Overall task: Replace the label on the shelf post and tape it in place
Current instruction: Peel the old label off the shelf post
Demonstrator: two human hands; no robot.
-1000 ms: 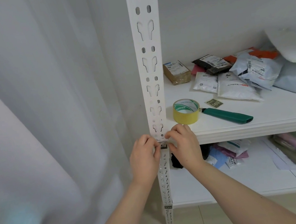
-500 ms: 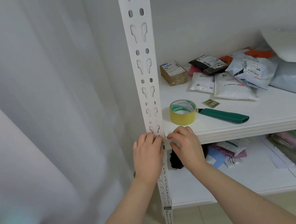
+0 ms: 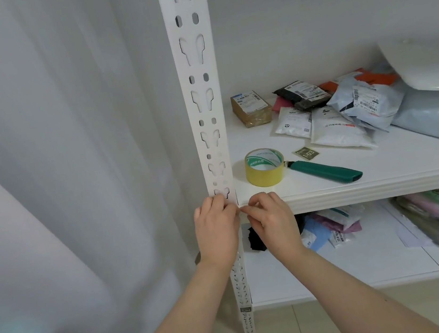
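Both forearms reach up from the near edge and meet at the white post (image 3: 204,98), at the height of the shelf's (image 3: 383,186) front edge. The left hand (image 3: 217,229) lies flat over the post's front, back of the hand toward the camera. Its fingers are bent and held together, with the knuckles uppermost and the tips hidden against the metal. The right hand (image 3: 273,222) comes in from the right, wrist low. Its fingers are curled and its thumb and forefinger are drawn together at the post's right edge, touching the left hand's fingertips. Whether either hand pinches anything there I cannot tell, as the spot is covered. The hands also hide any label at that spot. A loose dark label (image 3: 306,153) marked 1-03 lies on the shelf just right of the yellow tape roll (image 3: 264,167). A green cutter (image 3: 325,170) lies beside the roll, its tip touching it. Parcels (image 3: 345,110) are piled farther back. A second small label (image 3: 245,309) sits low on the post, near the floor.
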